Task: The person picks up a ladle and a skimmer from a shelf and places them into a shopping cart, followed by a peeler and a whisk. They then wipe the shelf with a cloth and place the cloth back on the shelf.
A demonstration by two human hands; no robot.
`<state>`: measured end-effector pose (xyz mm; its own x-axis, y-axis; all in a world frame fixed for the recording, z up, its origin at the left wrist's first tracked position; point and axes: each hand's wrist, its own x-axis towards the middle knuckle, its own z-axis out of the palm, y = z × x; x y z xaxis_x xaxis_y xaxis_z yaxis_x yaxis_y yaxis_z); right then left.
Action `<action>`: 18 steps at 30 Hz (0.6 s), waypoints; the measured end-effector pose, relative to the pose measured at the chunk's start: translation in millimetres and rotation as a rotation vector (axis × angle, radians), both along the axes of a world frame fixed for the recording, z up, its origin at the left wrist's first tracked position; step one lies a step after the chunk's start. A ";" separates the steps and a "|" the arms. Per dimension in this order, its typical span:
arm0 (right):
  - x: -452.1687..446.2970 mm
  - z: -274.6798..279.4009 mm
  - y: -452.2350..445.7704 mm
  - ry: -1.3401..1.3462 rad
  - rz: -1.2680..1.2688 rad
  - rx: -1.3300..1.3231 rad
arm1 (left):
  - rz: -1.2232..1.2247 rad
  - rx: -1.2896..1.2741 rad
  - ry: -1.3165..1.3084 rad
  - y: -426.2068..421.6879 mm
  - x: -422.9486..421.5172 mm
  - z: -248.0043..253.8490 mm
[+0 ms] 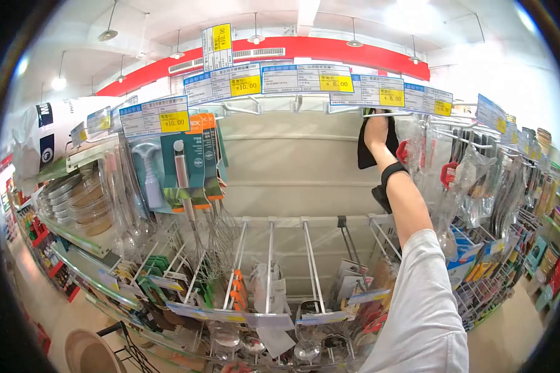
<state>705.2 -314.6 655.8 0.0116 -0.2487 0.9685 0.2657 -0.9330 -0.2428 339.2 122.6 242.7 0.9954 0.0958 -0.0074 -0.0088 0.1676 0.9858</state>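
Note:
My right hand (376,132) is raised to a hook (389,114) at the upper right of the rack, just below the price tags. Its fingertips are hidden around the hook, so their grip does not show. A flat black thing (366,155) hangs down around the hand; its kind is unclear. On the wrist sits a black band (393,169). Right of the hand, bagged utensils with red parts (448,174) hang from more hooks. My left hand is out of view.
Price tags (224,84) line the top rail. Whisks (214,242) and carded tools (190,155) hang at left, beside stacked bowls (84,202). Long lower hooks (310,267) jut toward me, carrying ladles and packets. A beige basket or bin (90,351) stands at lower left.

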 end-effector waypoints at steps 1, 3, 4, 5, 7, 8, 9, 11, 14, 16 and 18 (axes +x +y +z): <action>13.4 3.8 -8.4 -0.201 -0.116 -0.158 | 0.016 -0.027 0.022 1.2 1.3 -6.4; 21.9 6.0 -16.9 -0.111 -0.114 -0.140 | 0.025 -0.024 0.024 1.4 2.3 -10.9; 17.3 8.0 -17.4 -0.018 -0.116 -0.134 | 0.029 -0.034 0.029 -0.4 1.5 -10.7; 14.9 8.7 -15.0 0.087 -0.095 -0.061 | 0.025 -0.026 0.039 -2.5 -1.2 -10.1; 9.8 11.3 -13.6 -0.029 -0.283 -0.223 | 0.056 -0.044 -0.025 -11.0 -5.1 4.5; 10.3 10.5 -15.4 -0.129 -0.468 -0.376 | 0.049 -0.041 -0.016 -10.9 -5.9 1.1; 9.9 6.3 -16.9 -0.048 -0.389 -0.304 | 0.027 -0.038 -0.011 -10.0 -4.0 -4.7; -1.9 3.2 -7.8 -0.061 -0.132 -0.199 | 0.007 -0.034 -0.007 -11.7 -4.0 -2.4; -12.3 -3.8 -0.7 -0.062 -0.202 -0.169 | -0.019 -0.031 -0.001 -14.4 -7.2 2.2; -6.8 -13.1 0.3 -0.118 -0.030 -0.067 | -0.052 -0.070 0.018 -14.7 -4.6 -0.9; -0.6 -34.9 3.4 -0.138 0.018 -0.070 | -0.080 -0.018 0.013 -11.7 -0.8 -1.7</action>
